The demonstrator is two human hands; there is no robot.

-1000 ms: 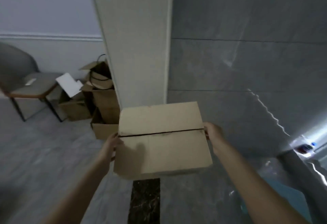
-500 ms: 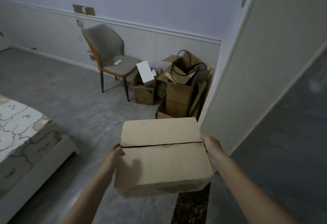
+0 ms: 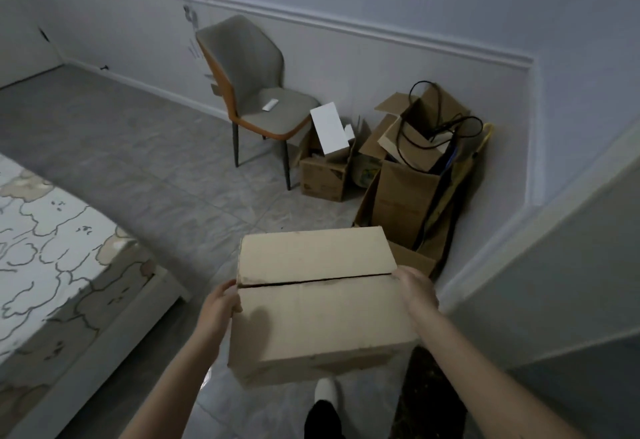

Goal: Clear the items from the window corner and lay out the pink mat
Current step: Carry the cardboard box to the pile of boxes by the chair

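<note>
over grey floor tiles (image 3: 194, 168), both hands' fingers clamp a plain closed cardboard box (image 3: 318, 303) by its sides.

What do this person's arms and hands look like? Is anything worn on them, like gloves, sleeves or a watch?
Both arms are bare from the bottom edge of the picture to the fingers: no sleeves show. The left hand and the right hand wear no gloves, and no watch, ring or bracelet can be seen on either wrist. The dim light hides finer detail.
</note>
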